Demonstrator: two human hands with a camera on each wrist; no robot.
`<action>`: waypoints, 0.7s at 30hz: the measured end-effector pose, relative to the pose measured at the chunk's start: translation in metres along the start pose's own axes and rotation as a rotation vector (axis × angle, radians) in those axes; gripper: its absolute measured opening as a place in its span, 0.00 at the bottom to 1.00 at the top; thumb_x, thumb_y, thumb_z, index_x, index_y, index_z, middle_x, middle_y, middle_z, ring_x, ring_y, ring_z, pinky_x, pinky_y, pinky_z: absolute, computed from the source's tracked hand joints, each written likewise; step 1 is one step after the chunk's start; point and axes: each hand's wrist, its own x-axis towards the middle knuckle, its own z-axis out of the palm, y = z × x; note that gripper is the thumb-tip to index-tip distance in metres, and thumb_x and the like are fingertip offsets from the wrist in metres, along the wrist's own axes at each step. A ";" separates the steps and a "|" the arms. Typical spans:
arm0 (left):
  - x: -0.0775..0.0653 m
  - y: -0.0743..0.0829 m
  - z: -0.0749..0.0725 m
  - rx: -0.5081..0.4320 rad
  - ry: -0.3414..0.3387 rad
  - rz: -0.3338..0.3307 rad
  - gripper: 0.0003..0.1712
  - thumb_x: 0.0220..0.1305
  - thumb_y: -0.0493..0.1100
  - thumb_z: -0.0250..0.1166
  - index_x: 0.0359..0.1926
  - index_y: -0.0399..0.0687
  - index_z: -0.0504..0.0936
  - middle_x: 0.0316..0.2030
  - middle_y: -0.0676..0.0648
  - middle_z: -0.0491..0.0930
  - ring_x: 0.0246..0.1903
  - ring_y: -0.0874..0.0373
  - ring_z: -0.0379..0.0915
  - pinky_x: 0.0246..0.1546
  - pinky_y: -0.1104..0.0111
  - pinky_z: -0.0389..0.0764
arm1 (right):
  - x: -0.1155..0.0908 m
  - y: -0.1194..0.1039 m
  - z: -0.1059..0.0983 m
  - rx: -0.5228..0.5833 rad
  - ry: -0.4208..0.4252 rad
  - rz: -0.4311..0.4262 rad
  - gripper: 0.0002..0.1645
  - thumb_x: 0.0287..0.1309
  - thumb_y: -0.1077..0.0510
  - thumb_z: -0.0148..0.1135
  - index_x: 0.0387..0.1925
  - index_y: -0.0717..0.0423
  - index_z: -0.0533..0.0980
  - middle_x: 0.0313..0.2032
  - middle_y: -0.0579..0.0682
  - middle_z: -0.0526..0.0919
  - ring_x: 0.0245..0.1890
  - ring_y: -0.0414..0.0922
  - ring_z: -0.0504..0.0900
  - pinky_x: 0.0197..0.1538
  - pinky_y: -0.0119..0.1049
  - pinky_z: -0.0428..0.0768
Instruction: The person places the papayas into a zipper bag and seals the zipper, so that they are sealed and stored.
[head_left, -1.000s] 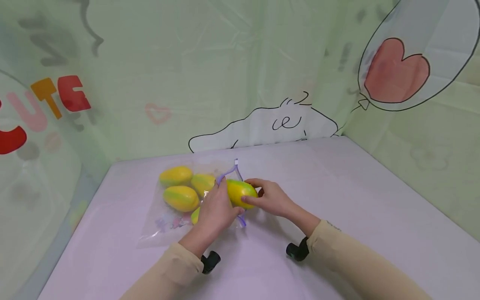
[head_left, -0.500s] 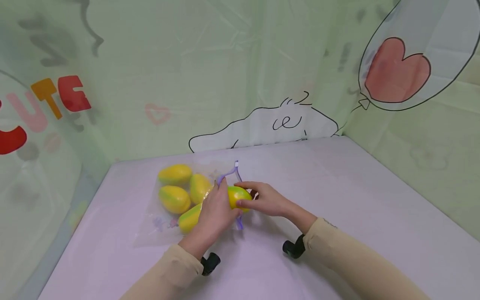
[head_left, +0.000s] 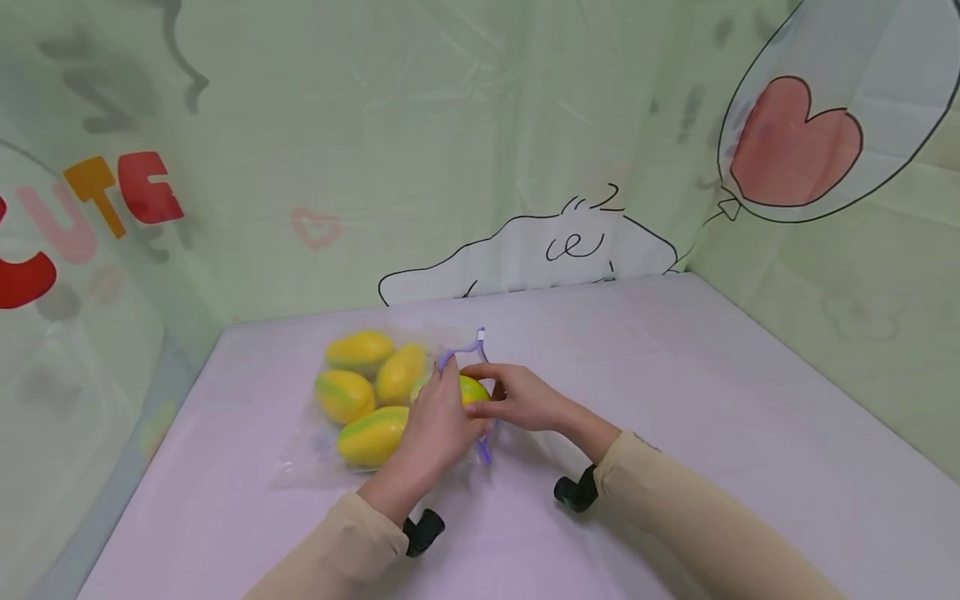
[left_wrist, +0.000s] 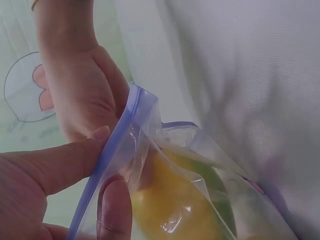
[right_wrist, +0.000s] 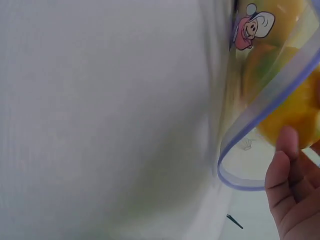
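A clear zip bag (head_left: 298, 468) with a purple zip strip (left_wrist: 114, 137) lies on its side, its mouth facing right. Several yellow-green mangoes (head_left: 375, 436) are inside it. My left hand (head_left: 438, 421) pinches the upper edge of the mouth; in the left wrist view the strip runs between thumb and finger (left_wrist: 114, 207). Within the mouth, my right hand (head_left: 534, 400) holds another mango (head_left: 472, 388) by its right end, fingers on the far side and thumb on the near side. The left hand partly hides this mango.
A pale lilac cloth covers the table (head_left: 675, 433). Green printed curtains (head_left: 450, 150) stand at the back and both sides. Black wrist cameras (head_left: 576, 492) hang under both beige sleeves.
The right hand has moved left, carrying its mango deeper into the bag's mouth. Mangoes inside have shifted, and the front one shows more. The left hand has stayed at the edge.
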 end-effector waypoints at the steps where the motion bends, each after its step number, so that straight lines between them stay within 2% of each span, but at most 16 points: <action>1: 0.000 0.000 0.000 -0.006 -0.005 -0.005 0.55 0.54 0.40 0.79 0.76 0.29 0.57 0.72 0.28 0.65 0.65 0.30 0.70 0.67 0.42 0.72 | 0.000 0.001 0.000 -0.018 -0.007 -0.015 0.34 0.65 0.55 0.69 0.69 0.58 0.72 0.60 0.59 0.81 0.30 0.39 0.76 0.36 0.28 0.78; 4: -0.001 0.000 0.001 -0.003 -0.014 -0.016 0.55 0.54 0.40 0.79 0.75 0.29 0.57 0.71 0.28 0.66 0.65 0.31 0.70 0.68 0.42 0.71 | 0.000 0.005 -0.002 -0.062 -0.040 -0.047 0.34 0.66 0.59 0.67 0.71 0.58 0.70 0.60 0.58 0.79 0.34 0.39 0.76 0.41 0.27 0.79; 9: -0.001 0.001 0.001 0.019 -0.018 -0.024 0.55 0.52 0.41 0.80 0.75 0.30 0.59 0.68 0.29 0.70 0.64 0.33 0.71 0.67 0.43 0.72 | 0.000 0.010 -0.005 -0.057 -0.089 -0.016 0.33 0.67 0.63 0.64 0.72 0.56 0.67 0.62 0.56 0.78 0.37 0.42 0.75 0.44 0.28 0.80; 12: -0.001 0.002 0.002 0.026 -0.021 -0.030 0.55 0.52 0.41 0.80 0.75 0.31 0.59 0.67 0.30 0.71 0.64 0.33 0.71 0.68 0.43 0.71 | 0.001 0.011 -0.006 -0.057 -0.101 -0.027 0.32 0.68 0.66 0.62 0.71 0.57 0.66 0.63 0.56 0.77 0.41 0.45 0.77 0.49 0.32 0.82; 16: -0.001 0.003 0.002 0.022 -0.028 -0.035 0.55 0.53 0.41 0.80 0.75 0.32 0.59 0.68 0.31 0.70 0.65 0.33 0.71 0.68 0.43 0.71 | 0.006 0.011 -0.007 -0.116 -0.068 -0.100 0.30 0.68 0.69 0.60 0.69 0.61 0.69 0.67 0.58 0.75 0.56 0.52 0.79 0.63 0.42 0.81; 19: -0.001 0.003 0.002 0.022 -0.031 -0.032 0.56 0.53 0.42 0.80 0.76 0.32 0.58 0.70 0.32 0.70 0.66 0.34 0.70 0.68 0.43 0.72 | 0.009 0.012 -0.006 -0.134 -0.030 -0.139 0.28 0.68 0.70 0.59 0.68 0.63 0.70 0.68 0.61 0.73 0.60 0.55 0.79 0.64 0.47 0.81; 21: -0.001 0.004 0.002 0.016 -0.028 -0.035 0.56 0.53 0.42 0.80 0.76 0.33 0.58 0.69 0.33 0.71 0.66 0.34 0.70 0.68 0.43 0.71 | 0.009 0.013 -0.006 -0.104 -0.015 -0.140 0.29 0.68 0.72 0.56 0.69 0.63 0.69 0.69 0.62 0.71 0.60 0.57 0.80 0.62 0.49 0.81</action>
